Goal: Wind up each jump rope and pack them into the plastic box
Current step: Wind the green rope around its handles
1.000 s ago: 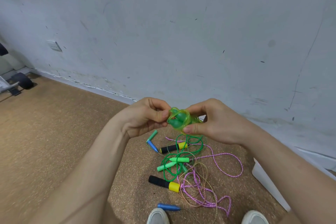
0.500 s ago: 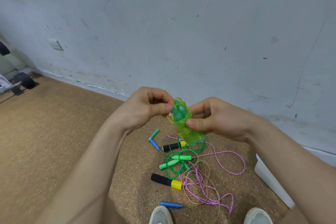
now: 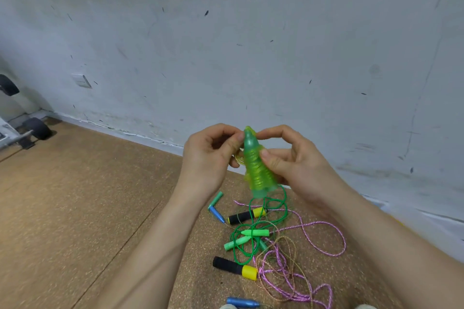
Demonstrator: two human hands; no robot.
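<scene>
Jump rope bundle [image 3: 256,173], long axis 12-to-5 o'clock, top tip pinched by left grip [image 3: 208,158] at 9, mid-coils clamped by right grip [image 3: 297,167] at 3.

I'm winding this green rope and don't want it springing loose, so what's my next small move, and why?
Probably tuck the last loop under the coils. The green rope looks fully wound round its handles, the right hand grips its middle, and the left hand pinches the top, where a small loop sticks out.
</scene>
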